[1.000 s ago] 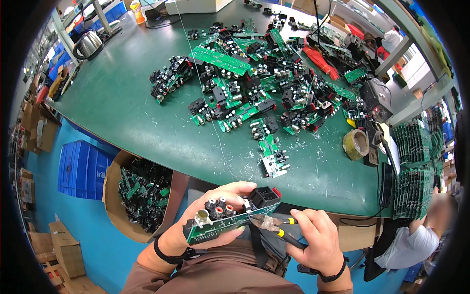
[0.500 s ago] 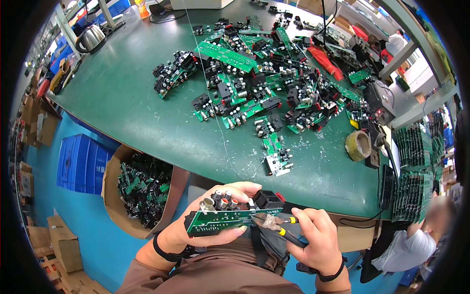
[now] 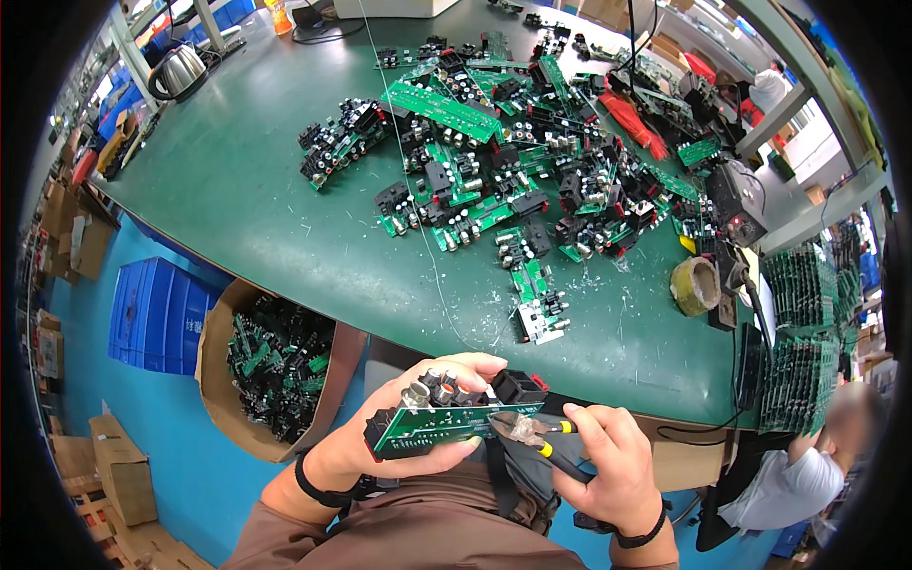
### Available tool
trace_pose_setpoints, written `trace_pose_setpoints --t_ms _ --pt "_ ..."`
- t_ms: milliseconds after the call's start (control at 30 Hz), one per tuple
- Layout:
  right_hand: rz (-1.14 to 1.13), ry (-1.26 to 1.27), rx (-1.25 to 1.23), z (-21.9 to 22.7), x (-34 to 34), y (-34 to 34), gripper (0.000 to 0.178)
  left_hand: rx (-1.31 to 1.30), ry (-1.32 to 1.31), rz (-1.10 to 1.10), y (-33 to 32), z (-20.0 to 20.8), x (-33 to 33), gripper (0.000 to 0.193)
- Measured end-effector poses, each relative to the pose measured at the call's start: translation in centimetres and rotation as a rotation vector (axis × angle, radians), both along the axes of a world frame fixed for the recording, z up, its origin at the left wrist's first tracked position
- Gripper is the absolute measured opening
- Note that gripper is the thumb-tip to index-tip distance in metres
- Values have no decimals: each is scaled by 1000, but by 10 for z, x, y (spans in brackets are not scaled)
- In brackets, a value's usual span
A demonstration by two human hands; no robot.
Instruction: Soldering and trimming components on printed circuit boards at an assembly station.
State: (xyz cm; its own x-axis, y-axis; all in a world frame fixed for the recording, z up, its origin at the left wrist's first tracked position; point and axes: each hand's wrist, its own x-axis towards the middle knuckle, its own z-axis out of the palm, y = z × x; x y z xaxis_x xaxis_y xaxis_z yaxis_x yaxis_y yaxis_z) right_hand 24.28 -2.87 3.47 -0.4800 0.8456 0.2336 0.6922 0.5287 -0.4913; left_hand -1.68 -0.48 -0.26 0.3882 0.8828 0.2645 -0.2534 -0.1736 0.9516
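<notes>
A green circuit board (image 3: 446,424) with round sockets and a black connector block rests in my left hand (image 3: 404,399), thumb below and fingers behind it. My right hand (image 3: 616,465) is closed round the black-and-yellow handles of a pair of cutting pliers (image 3: 521,430). Their jaws touch the board's lower face near its right end; whether they grip a lead there is too small to tell. Beyond my hands, a single board with a pale metal part (image 3: 539,318) lies near the table's front edge.
A large heap of circuit boards (image 3: 503,142) covers the middle of the green table (image 3: 237,190). A cardboard box of boards (image 3: 214,380) stands on the floor at left, beside a blue crate (image 3: 157,318). At right are a tape roll (image 3: 695,283) and stacked boards (image 3: 803,370). A person sits beyond.
The board in my left hand has tilted slightly, showing a little more of its left end. The pliers keep nearly the same place against it.
</notes>
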Motion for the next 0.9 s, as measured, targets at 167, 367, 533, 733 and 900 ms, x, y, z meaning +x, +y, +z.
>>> trace_pose_setpoints --t_ms 167,367,533,733,900 --pt "4 41 -44 4 -1 2 63 -33 17 -11 1 2 -1 49" --pt "15 91 -84 -4 0 -1 61 -68 -8 -1 -1 3 1 49" --pt "-1 27 50 -14 0 -3 60 -66 -32 -9 0 2 2 49" --pt "-75 25 59 -17 -3 -4 59 -104 -28 27 -2 2 5 50" --pt "-25 85 27 -17 -3 -3 58 -139 -34 34 -2 2 5 47"
